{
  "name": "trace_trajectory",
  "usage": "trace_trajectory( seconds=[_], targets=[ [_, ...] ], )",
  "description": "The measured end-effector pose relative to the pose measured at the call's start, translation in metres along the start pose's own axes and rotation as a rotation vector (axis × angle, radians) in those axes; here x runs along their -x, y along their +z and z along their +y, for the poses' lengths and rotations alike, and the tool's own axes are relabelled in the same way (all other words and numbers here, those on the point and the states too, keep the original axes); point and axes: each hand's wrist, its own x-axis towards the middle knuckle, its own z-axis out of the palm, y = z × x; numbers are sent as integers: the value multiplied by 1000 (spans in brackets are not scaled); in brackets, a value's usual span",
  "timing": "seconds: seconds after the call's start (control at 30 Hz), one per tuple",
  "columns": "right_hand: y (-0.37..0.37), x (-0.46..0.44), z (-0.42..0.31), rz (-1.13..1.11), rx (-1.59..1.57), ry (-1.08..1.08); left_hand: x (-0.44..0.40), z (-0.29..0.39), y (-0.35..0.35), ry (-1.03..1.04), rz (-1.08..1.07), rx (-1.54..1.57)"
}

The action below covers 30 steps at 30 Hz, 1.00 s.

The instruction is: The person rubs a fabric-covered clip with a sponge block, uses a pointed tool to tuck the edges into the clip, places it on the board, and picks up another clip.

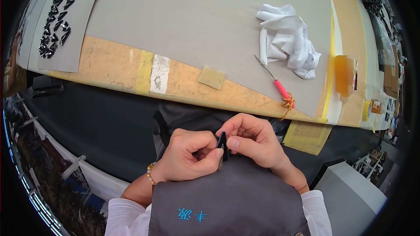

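Observation:
My left hand (186,155), with a beaded bracelet at its wrist, is closed with thumb and fingers pinching a small black clip-like piece (222,140) that has a metal part at its lower end. Against the same piece from the other side, my right hand (251,142) is closed too, its thumb and index finger on the dark upper part. Both hands are in front of my grey apron (227,196), below the table's near edge. Fingers cover much of the piece, so its full shape does not show.
On the table lie a pink-handled tool with a thin metal shaft (283,89), a crumpled white cloth (288,37), a yellowish square pad (211,77) and an amber container (345,75). Several black clip-like pieces (54,30) cover a grey board at left. A co-worker's arm (15,54) shows at far left.

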Motion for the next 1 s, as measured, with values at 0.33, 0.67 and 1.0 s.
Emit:
trace_trajectory(
  seconds=[0.33, 0.67, 1.0],
  targets=[
    [2, 1, 0, 31, -23, -22, -3, 6, 0, 39, 22, -19],
    [9, 1, 1, 96, 14, -77, 2, -3, 8, 81, 243, 37],
    [13, -1, 4, 139, 176, -134, 1, 4, -1, 177, 269, -116]
  ],
)
